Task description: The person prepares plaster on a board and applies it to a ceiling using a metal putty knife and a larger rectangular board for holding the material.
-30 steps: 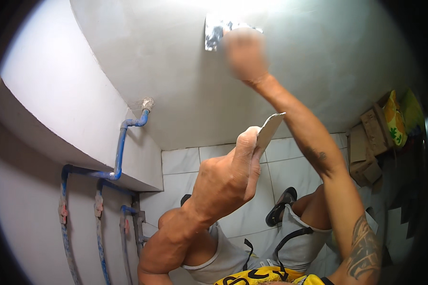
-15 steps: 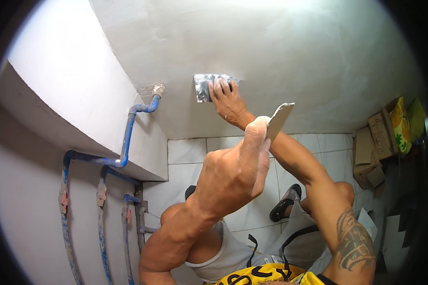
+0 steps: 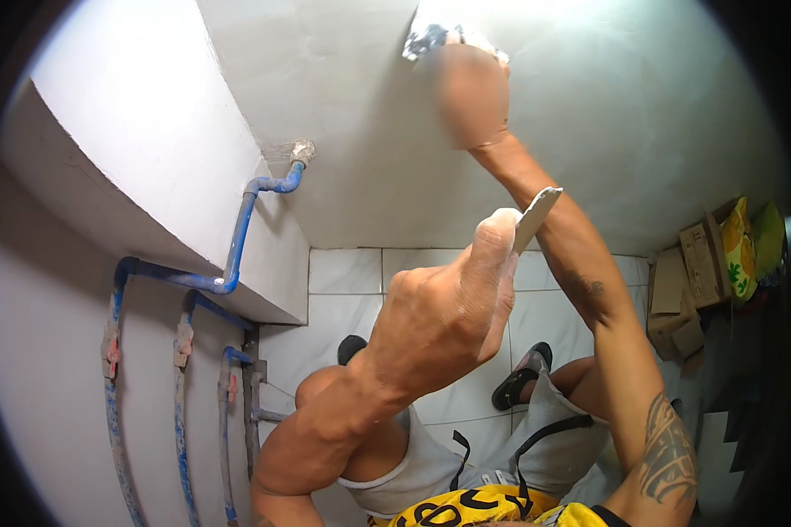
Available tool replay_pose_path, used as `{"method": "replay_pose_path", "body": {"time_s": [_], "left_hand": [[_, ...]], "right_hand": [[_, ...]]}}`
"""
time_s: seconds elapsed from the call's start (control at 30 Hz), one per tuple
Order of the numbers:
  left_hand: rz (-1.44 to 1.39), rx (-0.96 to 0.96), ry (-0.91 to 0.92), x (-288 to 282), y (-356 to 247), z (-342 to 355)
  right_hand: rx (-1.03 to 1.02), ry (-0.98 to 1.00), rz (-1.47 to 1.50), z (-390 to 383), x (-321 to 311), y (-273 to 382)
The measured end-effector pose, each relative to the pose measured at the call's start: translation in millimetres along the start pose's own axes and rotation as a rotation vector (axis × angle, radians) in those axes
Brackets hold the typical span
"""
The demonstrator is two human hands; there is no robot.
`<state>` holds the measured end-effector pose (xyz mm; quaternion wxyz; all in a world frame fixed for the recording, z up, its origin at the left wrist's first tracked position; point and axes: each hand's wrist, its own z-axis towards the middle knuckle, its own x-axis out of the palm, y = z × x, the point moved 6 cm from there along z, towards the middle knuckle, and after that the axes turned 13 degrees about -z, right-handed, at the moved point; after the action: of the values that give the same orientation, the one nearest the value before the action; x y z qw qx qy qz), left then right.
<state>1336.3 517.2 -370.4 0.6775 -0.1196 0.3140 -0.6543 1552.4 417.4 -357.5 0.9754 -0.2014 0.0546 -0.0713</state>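
At the top of the view my right hand holds a wide flat putty scraper against the grey wall. The blade is metal with white smears, and its upper part fades into glare. A blur covers most of this hand, so the finger positions are unclear. Nearer to me, my left hand is closed with its thumb up, gripping a thin flat plate seen nearly edge-on. White paste lines the plate's tip; its lower part is hidden behind the hand. White residue coats the left thumb.
Blue pipes run along the left side, one entering the wall at a rough patch. A white ledge juts out there. Cardboard boxes and a yellow bag stand at the right. White tiles cover the floor.
My right hand and the scraper have moved up the wall and slightly right. My left hand with the plate has shifted only a little to the right.
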Motion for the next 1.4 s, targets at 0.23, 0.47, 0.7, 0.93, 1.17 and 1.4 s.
{"method": "replay_pose_path", "body": {"time_s": [0.23, 0.47, 0.7, 0.93, 1.17, 1.4], "left_hand": [[0.015, 0.044, -0.033, -2.8, 1.0, -1.0], [-0.020, -0.053, 0.000, -2.3, -0.9, 2.3], [0.004, 0.040, -0.032, -5.2, -3.6, 0.0], [0.011, -0.050, 0.041, -2.9, -4.3, -0.6], [0.024, -0.030, 0.029, -5.0, -2.9, -4.0], [-0.008, -0.018, 0.037, 5.4, -2.3, 1.2]], "right_hand": [[-0.310, 0.097, 0.086, -83.6, 2.4, 83.6], [-0.484, 0.352, 0.330, -152.5, -4.8, 101.3], [-0.033, -0.021, 0.118, -49.3, -15.0, -47.6], [0.049, -0.062, -0.129, -7.0, 3.2, -103.6], [-0.051, 0.067, 0.056, -77.9, 13.0, 6.1], [-0.322, 0.204, 0.168, -151.3, 8.6, 86.6]]}}
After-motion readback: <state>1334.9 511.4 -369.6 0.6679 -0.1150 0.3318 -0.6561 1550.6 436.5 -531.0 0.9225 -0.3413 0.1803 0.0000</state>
